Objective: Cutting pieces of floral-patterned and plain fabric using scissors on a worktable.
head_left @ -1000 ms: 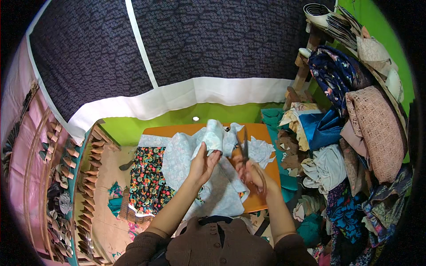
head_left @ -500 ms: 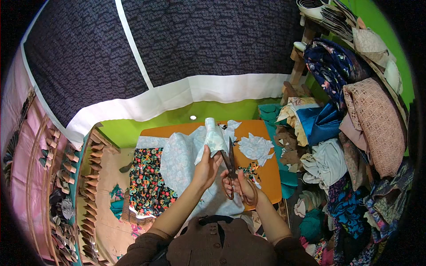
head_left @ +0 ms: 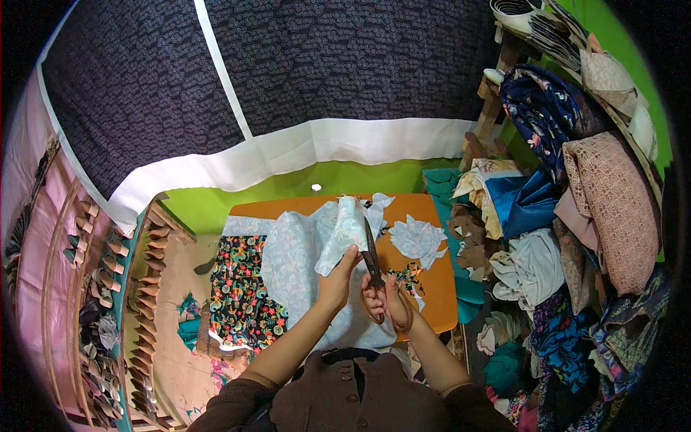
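My left hand (head_left: 338,281) grips a folded piece of pale blue-white floral fabric (head_left: 344,230), held up over the table, thumb on its near side. My right hand (head_left: 392,302) has its fingers in the handle loops of large dark scissors (head_left: 372,263). Their blades point away from me and lie nearly together along the right edge of the held piece. Beneath both hands, a large sheet of the same pale fabric (head_left: 291,252) spreads over the table and hangs toward me. At its left lies black fabric with colourful flowers (head_left: 245,291).
On the orange table (head_left: 435,309), pale cut scraps (head_left: 417,240) and small dark floral scraps (head_left: 409,277) lie to the right. Heaped fabrics (head_left: 533,266) crowd the right side. Racks of shoe lasts (head_left: 147,309) stand at the left. A dark patterned curtain (head_left: 338,65) hangs beyond.
The scissor blades, spread apart before, have come nearly together. My left hand and the held fabric have moved slightly right, toward the scissors.
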Demonstrator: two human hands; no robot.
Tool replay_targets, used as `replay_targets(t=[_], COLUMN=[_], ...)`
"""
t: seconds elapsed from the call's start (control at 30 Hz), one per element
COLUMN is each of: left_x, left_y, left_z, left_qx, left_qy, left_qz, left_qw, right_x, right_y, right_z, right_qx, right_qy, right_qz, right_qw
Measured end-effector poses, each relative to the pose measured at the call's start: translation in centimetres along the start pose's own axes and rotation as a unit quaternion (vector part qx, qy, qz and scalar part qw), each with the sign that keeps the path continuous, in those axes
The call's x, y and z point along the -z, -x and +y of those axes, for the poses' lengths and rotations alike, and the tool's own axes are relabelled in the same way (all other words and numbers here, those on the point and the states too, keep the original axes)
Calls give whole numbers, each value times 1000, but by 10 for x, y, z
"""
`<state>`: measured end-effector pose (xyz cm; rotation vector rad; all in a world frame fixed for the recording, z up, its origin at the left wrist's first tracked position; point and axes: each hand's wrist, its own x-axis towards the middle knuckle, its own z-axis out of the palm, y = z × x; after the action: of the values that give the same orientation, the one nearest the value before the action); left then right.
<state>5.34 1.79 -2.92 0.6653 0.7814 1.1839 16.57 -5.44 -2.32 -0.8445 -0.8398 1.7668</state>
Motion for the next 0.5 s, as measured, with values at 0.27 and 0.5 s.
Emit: replay_targets(t=[0.27, 0.5], left_x=[2, 3], left_y=[-2, 2], left_z=[3, 6], left_qx=[-27, -4], left_qy=[-36, -76], left_qz=[0, -48], left_qw=[999, 996], right_x=[0, 9], right_y=[4, 3], right_z=[-2, 5], right_qx=[-20, 4], right_qy=[-12, -46], right_qz=[-1, 5], right_qw=[1000, 999])
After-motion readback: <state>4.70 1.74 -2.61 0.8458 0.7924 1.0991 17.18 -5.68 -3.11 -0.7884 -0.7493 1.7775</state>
